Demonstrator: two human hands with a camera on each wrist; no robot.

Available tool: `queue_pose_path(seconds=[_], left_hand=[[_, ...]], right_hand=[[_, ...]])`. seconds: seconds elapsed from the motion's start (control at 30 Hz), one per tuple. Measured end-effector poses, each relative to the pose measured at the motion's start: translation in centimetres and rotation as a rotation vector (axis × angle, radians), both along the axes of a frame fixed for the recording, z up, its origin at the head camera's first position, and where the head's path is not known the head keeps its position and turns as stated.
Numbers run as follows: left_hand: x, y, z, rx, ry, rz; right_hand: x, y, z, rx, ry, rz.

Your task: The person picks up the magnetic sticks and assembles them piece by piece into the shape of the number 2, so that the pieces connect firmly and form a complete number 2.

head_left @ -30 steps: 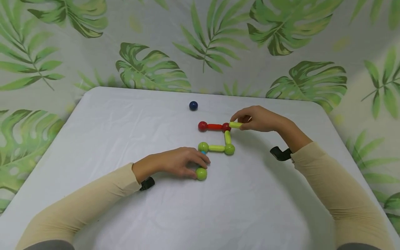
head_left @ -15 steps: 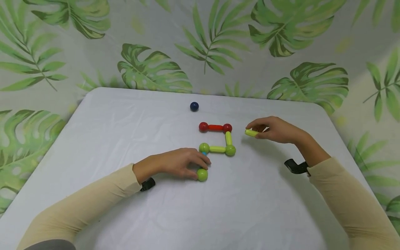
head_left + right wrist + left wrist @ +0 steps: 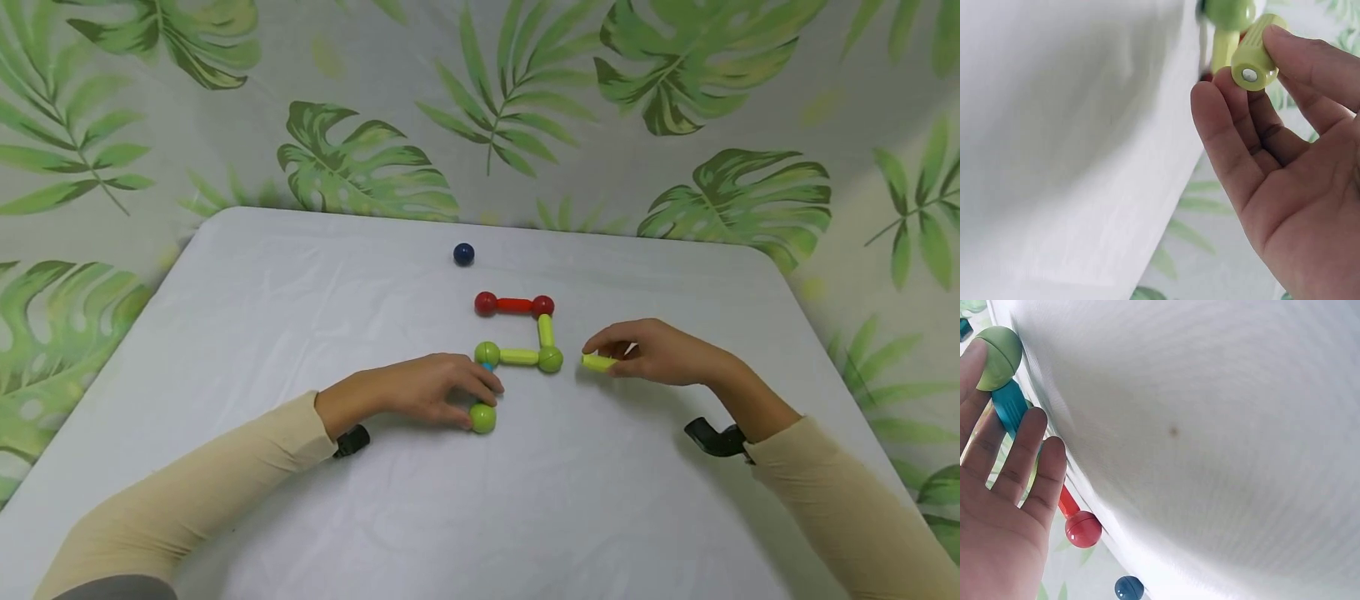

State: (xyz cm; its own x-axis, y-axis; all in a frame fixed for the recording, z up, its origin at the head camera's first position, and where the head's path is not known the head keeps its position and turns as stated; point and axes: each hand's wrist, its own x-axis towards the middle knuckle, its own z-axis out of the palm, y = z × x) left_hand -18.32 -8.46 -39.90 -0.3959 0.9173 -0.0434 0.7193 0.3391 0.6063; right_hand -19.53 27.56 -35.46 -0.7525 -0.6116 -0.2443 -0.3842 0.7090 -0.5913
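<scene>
My right hand [image 3: 660, 354] pinches a yellow-green magnetic rod [image 3: 597, 362] between thumb and fingers. In the right wrist view the rod [image 3: 1254, 53] shows a silvery magnet in its end. My left hand [image 3: 431, 387] holds a green ball [image 3: 483, 418], thumb on its side. From that ball [image 3: 1002, 359] a blue rod [image 3: 1010, 406] extends behind the fingers in the left wrist view. A zigzag chain lies beyond: a green ball [image 3: 487, 354], a yellow-green rod [image 3: 519, 357], a second green ball [image 3: 551, 359], an upright-running yellow-green rod [image 3: 546, 331], then a red rod [image 3: 514, 305] between red balls [image 3: 486, 303].
A dark blue ball [image 3: 463, 254] sits alone near the far edge of the white-covered table [image 3: 322, 275]. Behind the table hangs a leaf-patterned cloth [image 3: 525, 100]. Black wrist cameras [image 3: 716, 437] are strapped to both wrists.
My right hand has carried the yellow-green rod away from the red ball at the corner, rightward and then nearer, to the right of the green corner ball. My left hand has stayed put.
</scene>
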Motion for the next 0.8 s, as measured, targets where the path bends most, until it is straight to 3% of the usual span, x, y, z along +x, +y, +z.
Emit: queue_pose_path(seconds=[0.23,0.5,0.8], left_hand=[[0.0,0.1,-0.1,-0.010,-0.008,0.002],[-0.1,0.1,0.0,-0.003,0.004,-0.007],[-0.1,0.0,-0.1,0.009,0.020,-0.013]], right_hand=[[1.8,-2.1,-1.2,-0.061,-0.086,0.091],[2.8,-4.1,-3.2,-0.141,-0.224,0.106],[3.2,-5.5,-4.2,-0.152,-0.210,0.105]])
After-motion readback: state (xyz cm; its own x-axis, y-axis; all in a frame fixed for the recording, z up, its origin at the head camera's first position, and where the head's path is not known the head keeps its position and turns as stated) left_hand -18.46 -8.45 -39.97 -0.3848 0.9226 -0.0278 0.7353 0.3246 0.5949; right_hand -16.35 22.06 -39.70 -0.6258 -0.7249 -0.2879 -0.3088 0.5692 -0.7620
